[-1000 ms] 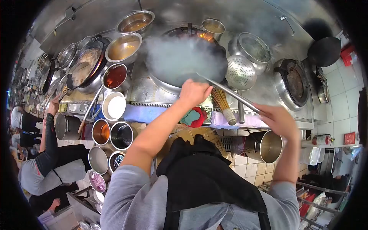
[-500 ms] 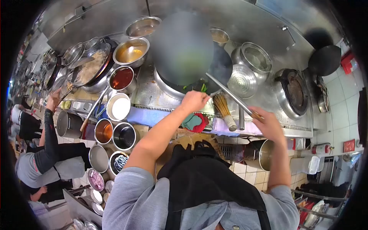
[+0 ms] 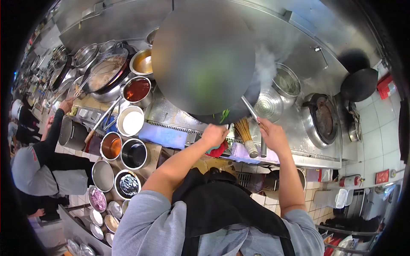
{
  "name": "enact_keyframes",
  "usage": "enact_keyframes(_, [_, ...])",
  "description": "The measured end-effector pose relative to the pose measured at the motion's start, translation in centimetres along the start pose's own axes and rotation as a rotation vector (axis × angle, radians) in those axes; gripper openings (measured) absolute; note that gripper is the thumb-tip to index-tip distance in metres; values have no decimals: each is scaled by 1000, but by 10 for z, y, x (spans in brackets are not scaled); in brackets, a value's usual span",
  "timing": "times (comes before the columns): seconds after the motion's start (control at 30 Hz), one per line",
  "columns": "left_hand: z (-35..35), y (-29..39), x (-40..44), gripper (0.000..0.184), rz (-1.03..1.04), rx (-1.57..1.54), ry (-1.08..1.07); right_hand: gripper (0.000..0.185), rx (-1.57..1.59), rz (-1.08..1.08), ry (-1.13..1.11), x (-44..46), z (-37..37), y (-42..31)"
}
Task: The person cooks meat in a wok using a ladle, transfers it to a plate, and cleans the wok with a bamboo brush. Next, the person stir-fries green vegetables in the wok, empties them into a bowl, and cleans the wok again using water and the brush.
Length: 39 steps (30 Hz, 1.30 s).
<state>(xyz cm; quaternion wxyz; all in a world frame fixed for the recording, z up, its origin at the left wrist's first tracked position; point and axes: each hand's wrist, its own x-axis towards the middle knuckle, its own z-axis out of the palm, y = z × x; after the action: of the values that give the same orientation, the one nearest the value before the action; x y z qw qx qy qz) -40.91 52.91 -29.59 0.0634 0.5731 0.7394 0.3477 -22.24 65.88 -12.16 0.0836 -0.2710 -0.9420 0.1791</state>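
Large round black wok (image 3: 207, 118) at top ctr, over a silver steel table (image 3: 166, 106); a round blur hides most of it, but its near part shows w/ bright green leaves (image 3: 224, 115) inside. A slim silver metal tool handle (image 3: 250, 107) slants up-left toward the wok; far end hidden. The person's R hand (image 3: 274, 135) has its grip clamped on the near end of that handle, back of hand up, forearm reaching forward from a short grey sleeve. L hand (image 3: 215, 135) is curled at the wok's near rim, fingers tucked, forearm slanting up-right; can't tell if its grip is clamped on anything. Just below it: a red-and-green cloth bundle (image 3: 218, 150). Btwn the hands: a tan bundled-stick brush (image 3: 244, 134); beyond R hand, a round perforated steel strainer (image 3: 269, 105). Farther L, a round steel pot of dark red sauce (image 3: 146, 101), then a co-worker in grey & black (image 3: 32, 170), arm outstretched.
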Motion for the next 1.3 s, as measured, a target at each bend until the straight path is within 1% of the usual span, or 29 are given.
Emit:
enact_keyframes(0.03, [-9, 8, -9, 27, -31, -2, -120, 40, 70, 15, 76, -5, 5, -3])
enact_keyframes(0.07, [-17, 17, -13, 27, -58, -7, -238, 40, 65, 4, 73, -11, 4, -2])
enact_keyframes(0.13, [-34, 36, -7, 27, -73, -31, -246, 41, 178, 73, 59, -31, -8, 2])
enact_keyframes(0.2, [-58, 38, 25, 27, -34, 32, -71, 43, 234, 206, -71, -54, -44, -9])
enact_keyframes(0.27, [-75, 27, 50, 28, -71, 15, -63, 43, 180, 203, -87, -77, -73, -5])
enact_keyframes(0.33, [-61, 0, 56, 28, -49, 35, -44, 43, 136, 215, -128, -90, -96, -15])
enact_keyframes(0.4, [-48, -16, 55, 29, 42, 94, 58, 42, 105, 250, -163, -91, -92, -10])
enact_keyframes(0.43, [-48, -15, 53, 25, -18, 154, 7, 46, 69, 181, -193, -88, -75, 3])
enact_keyframes(0.47, [-53, -4, 50, 25, -7, 155, -3, 49, 32, 113, -220, -84, -54, 18])
enact_keyframes(0.5, [-59, 17, 41, 23, 34, 202, 194, 55, 67, 82, -255, -80, -27, 34])
enact_keyframes(0.53, [-61, 33, 31, 24, 77, 247, 394, 57, 44, 112, -293, -76, 1, 43])
enact_keyframes(0.57, [-59, 41, 21, 36, 13, 215, 136, 57, 77, 55, -276, -73, 37, 61])
enact_keyframes(0.6, [-51, 45, 13, 36, 19, 212, 122, 57, 124, 89, -167, -71, 64, 65])
enact_keyframes(0.63, [-41, 47, 3, 46, -94, 281, -112, 50, 167, 160, -144, -66, 76, 56])
enact_keyframes(0.67, [-33, 45, -3, 56, -205, 353, -342, 50, 176, 166, -146, -61, 88, 56])
enact_keyframes(0.7, [-24, 38, -7, 56, -201, 362, -349, 46, 213, 182, -124, -55, 103, 59])
enact_keyframes(0.77, [-3, 15, -9, 78, -395, 628, -747, 42, 257, 204, -87, -43, 125, 64])
enact_keyframes(0.8, [2, 9, -7, 78, -387, 634, -751, 36, 536, 324, -208, -39, 131, 64])
enact_keyframes(0.83, [6, 3, -6, 84, -446, 621, -806, 30, 816, 439, -331, -36, 136, 65])
enact_keyframes(0.87, [11, -3, -5, 89, -507, 606, -862, 30, 823, 442, -331, -35, 141, 66])
enact_keyframes(0.93, [13, -9, -5, 87, -492, 620, -863, 24, 1024, 507, -308, -33, 144, 59])
enact_keyframes(1.0, [11, -25, -10, 82, -518, 440, -850, 24, 1101, 517, -302, -31, 143, 54])
enact_keyframes(1.03, [5, -25, -14, 82, -525, 443, -852, 20, 1111, 494, -324, -31, 141, 51])
enact_keyframes(1.1, [-11, -20, -26, 72, -635, 152, -520, 16, 1118, 466, -346, -30, 145, 47])
enact_keyframes(1.13, [-12, -25, -35, 72, -640, 155, -521, 16, 1122, 464, -350, -32, 144, 43])
enact_keyframes(1.2, [-14, -35, -57, 60, -704, -480, -101, 20, 1045, 415, -268, -38, 141, 35])
enact_keyframes(1.23, [-22, -28, -68, 52, -718, -944, 42, 23, 1088, 376, -260, -46, 139, 32])
enact_keyframes(1.27, [-31, -23, -80, 52, -727, -939, 42, 23, 1095, 378, -267, -54, 138, 29])
enact_keyframes(1.3, [-50, -9, -84, 50, -812, -1311, 55, 28, 1244, 420, -244, -60, 133, 24])
